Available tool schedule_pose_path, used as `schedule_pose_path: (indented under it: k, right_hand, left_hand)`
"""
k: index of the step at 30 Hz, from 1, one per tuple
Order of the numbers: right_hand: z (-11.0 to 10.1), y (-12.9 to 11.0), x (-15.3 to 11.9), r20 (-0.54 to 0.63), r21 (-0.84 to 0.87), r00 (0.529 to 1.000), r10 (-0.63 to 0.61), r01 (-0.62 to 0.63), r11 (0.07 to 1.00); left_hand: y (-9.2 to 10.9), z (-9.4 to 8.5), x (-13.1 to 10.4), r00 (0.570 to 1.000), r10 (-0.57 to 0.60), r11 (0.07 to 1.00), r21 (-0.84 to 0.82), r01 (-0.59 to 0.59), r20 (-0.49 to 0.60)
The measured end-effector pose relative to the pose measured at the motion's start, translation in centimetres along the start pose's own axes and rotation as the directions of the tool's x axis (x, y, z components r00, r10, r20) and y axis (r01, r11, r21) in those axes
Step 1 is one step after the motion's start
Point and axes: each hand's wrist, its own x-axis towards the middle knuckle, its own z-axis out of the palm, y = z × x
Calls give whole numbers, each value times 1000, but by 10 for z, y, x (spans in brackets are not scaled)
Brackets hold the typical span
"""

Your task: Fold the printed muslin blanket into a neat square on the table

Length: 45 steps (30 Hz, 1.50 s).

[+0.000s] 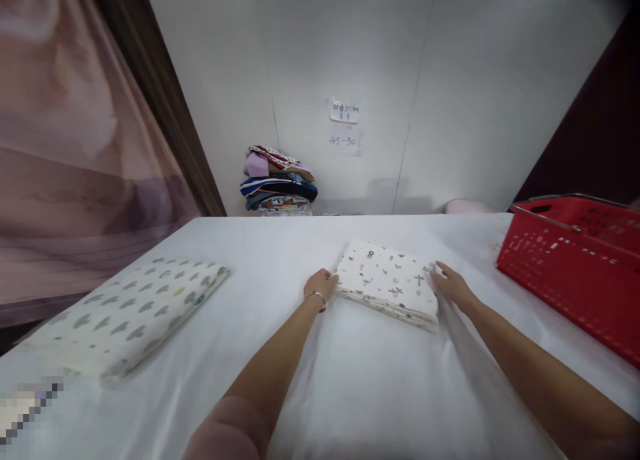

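Note:
A folded white cloth (387,280) with small printed figures lies on the white-covered table (265,247), its layered edge facing me. At its left edge is my left hand (321,287), wearing a bracelet, with the fingers closed on the cloth's side. My right hand (450,283) is at the cloth's right edge, its fingers stretched along the side and the thumb apart. Farther left lies another folded white cloth (145,307) with grey cloud-like shapes, which neither hand touches.
A red perforated basket (570,267) with a metal handle stands on the right. Beyond the table's back edge rises a stack of folded fabrics (280,183). Paper notes (345,140) hang on the wall. A pink curtain (75,147) hangs at left.

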Motion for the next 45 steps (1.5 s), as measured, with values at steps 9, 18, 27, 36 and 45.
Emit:
schedule_pose_path:
  k: [9, 18, 27, 36, 45]
  right_hand:
    - [-33, 8, -112, 102, 368, 994, 27, -63, 928]
    - [-22, -4, -133, 219, 343, 958, 187, -255, 904]
    - [-17, -1, -132, 238, 86, 964, 118, -142, 986]
    - [-13, -11, -141, 132, -204, 987, -97, 123, 971]
    - [-10, -3, -146, 97, -373, 957, -274, 290, 881]
  left_hand:
    - [4, 14, -26, 885, 319, 944, 34, -327, -339]
    - [75, 57, -100, 614, 789, 609, 142, -780, -12]
    - [104, 90, -104, 556, 822, 527, 200, -826, 126]
    - [116, 103, -101, 514, 842, 467, 253, -847, 164]
    - [104, 108, -103, 497, 857, 460, 229, -858, 138]
